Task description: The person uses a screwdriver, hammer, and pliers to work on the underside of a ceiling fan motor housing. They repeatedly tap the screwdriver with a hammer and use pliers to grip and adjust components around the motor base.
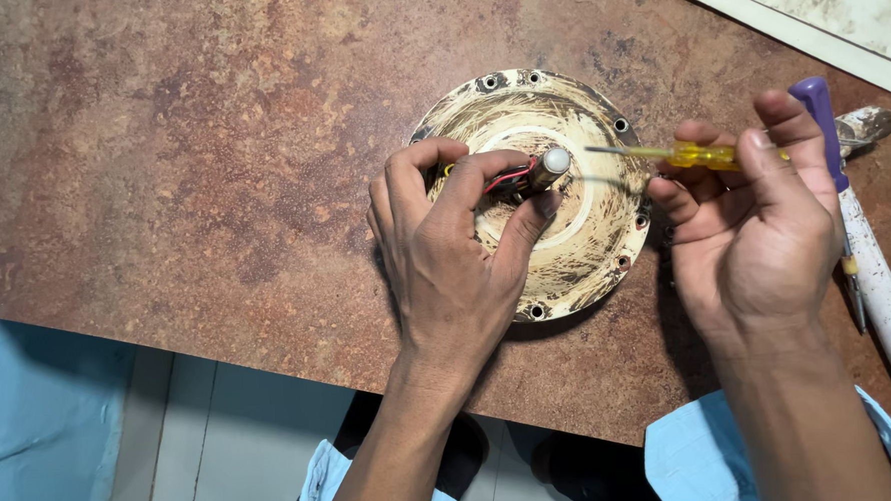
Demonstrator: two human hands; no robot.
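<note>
A round, worn cream-coloured metal motor cover (594, 219) with bolt holes around its rim lies on the brown mottled table (181, 162). A short metal shaft (547, 168) with red and black wires beside it sticks up from the cover's centre. My left hand (450, 245) grips the shaft and wires with thumb and fingers. My right hand (755, 217) holds a small screwdriver with a yellow transparent handle (697, 154). Its thin blade points left toward the top of the shaft, a little short of it.
A purple-handled tool (823, 124) and a white-handled tool (883, 296) lie on the table at the right, behind my right hand. The table's front edge runs diagonally below my wrists. A pale surface (835, 3) sits at the top right corner.
</note>
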